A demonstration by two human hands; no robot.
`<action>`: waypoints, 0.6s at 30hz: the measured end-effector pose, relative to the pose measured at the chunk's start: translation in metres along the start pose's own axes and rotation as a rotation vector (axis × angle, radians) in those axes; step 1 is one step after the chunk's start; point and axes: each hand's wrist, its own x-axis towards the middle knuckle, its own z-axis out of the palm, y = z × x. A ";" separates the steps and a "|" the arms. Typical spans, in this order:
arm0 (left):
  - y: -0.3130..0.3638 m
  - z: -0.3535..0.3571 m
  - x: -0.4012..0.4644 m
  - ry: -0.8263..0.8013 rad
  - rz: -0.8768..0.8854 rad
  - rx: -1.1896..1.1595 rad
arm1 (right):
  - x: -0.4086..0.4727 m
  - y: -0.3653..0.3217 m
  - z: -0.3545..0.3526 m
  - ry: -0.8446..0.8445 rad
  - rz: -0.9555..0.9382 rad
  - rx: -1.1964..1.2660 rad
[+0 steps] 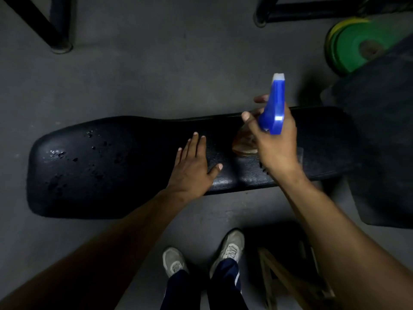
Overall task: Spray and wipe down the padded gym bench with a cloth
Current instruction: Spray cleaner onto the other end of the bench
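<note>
A long black padded bench runs across the middle of the view, with wet droplets shining on its wide left end. My left hand lies flat on the pad near its middle, fingers spread, holding nothing. My right hand is raised over the bench's right part and grips a spray bottle by its blue trigger head, whose white nozzle points away from me. A brownish cloth rests on the pad just left of and under that hand, partly hidden by it.
Green and yellow weight plates stand at the upper right, beside a dark bulky mat. Black frame legs stand on the grey floor behind the bench. My shoes and a wooden frame are below.
</note>
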 end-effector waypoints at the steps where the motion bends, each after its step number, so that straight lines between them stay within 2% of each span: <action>1: 0.008 0.002 0.004 0.000 0.002 0.002 | 0.002 0.003 -0.003 -0.012 0.002 -0.007; 7: 0.035 0.012 0.023 -0.008 0.013 0.019 | 0.009 0.019 -0.023 -0.110 0.025 0.042; 18: 0.046 0.026 0.035 -0.006 -0.023 0.026 | 0.009 0.043 -0.050 -0.319 0.075 0.072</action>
